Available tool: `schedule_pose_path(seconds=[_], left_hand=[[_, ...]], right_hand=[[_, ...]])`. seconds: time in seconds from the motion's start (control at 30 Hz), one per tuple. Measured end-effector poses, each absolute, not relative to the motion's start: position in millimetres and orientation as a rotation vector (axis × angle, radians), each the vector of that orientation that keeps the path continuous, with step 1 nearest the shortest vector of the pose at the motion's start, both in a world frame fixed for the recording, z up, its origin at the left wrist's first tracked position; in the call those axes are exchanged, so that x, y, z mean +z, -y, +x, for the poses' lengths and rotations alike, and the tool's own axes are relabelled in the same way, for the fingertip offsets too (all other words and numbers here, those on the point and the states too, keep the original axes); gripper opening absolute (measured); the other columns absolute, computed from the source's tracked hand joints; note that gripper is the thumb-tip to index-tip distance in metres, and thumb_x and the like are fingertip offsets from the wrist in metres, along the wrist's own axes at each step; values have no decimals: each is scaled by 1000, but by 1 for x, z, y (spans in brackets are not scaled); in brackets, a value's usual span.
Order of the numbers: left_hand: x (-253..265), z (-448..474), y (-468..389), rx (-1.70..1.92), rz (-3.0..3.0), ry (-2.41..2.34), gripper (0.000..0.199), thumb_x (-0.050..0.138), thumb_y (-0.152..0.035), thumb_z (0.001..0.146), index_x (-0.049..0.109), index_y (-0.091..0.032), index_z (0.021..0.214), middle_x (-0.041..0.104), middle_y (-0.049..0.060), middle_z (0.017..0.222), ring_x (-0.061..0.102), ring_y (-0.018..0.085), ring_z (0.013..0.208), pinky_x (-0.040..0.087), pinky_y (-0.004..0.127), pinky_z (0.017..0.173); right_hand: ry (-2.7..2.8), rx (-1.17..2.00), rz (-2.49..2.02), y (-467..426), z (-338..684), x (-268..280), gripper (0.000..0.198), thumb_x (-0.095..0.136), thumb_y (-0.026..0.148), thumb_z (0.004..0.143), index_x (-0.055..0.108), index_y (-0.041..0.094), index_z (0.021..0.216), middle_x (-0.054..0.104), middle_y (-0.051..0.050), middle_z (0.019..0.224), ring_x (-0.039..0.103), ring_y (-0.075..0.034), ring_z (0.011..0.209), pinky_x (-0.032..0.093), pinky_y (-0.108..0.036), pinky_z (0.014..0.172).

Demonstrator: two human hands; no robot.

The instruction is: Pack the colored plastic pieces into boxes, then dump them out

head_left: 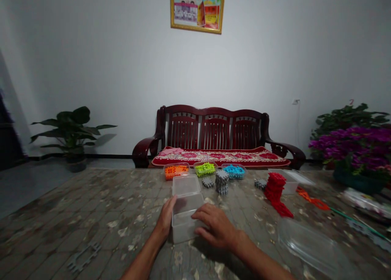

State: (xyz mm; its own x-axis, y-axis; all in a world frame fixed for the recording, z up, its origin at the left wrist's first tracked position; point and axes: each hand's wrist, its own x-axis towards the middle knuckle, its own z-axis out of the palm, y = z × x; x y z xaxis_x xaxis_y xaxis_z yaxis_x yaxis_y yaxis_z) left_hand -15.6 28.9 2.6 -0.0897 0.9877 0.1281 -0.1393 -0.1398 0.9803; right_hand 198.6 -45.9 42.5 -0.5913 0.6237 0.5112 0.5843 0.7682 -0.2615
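The left hand (167,214) lies along the left wall of a translucent plastic box (183,234), while the right hand (216,227), thumb and fingers apart, touches its right side; whether either one grips cannot be told; the box stands on the patterned surface (134,219) between both hands, with no pieces visible inside; just beyond it is another translucent box or lid (185,185); farther back, orange interlocking pieces (176,171), lime-green pieces (205,169) and blue pieces (234,171) already sit in separate tubs; the tall grey stack (222,183) and the red stack (275,185) stand outside containers, so the boxing looks partly done, with grey and red apparently left.
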Motion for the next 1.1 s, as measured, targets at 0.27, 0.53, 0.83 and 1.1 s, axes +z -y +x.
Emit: schedule_pose_path(seconds=[0.27, 0.53, 0.83, 1.1], left_hand=[[8, -10, -24, 1416, 1147, -1073, 63, 67, -75, 67, 76, -17, 88, 79, 11, 100, 70, 33, 104, 49, 44, 103], [0, -6, -27, 1465, 1103, -1018, 65, 63, -65, 80, 63, -18, 124, 70, 11, 128, 64, 31, 120, 47, 44, 106], [4, -23, -5, 1578, 1779, -1004, 61, 40, -63, 98, 52, -25, 143, 42, 9, 158, 33, 30, 149, 21, 51, 125], [-11, -26, -2, 1380, 2038, -982, 52, 39, -57, 100, 57, -28, 141, 46, 8, 156, 36, 34, 147, 25, 57, 122]], right_hand=[[1462, 55, -1212, 1, 248, 15, 28, 58, 37, 90, 64, 22, 113, 70, -12, 111, 65, -25, 99, 52, -39, 83], [1027, 237, -1435, -52, 297, -26, 84, 71, 59, 66, 47, 18, 136, 57, -17, 132, 59, -31, 112, 49, -47, 95], [1062, 234, -1466, -58, 305, -47, 86, 70, 60, 69, 44, 18, 141, 56, -18, 134, 58, -33, 118, 48, -50, 100], [1223, 162, -1545, -70, 297, -40, 100, 72, 52, 66, 33, 13, 150, 53, -21, 140, 53, -36, 128, 41, -51, 110]])
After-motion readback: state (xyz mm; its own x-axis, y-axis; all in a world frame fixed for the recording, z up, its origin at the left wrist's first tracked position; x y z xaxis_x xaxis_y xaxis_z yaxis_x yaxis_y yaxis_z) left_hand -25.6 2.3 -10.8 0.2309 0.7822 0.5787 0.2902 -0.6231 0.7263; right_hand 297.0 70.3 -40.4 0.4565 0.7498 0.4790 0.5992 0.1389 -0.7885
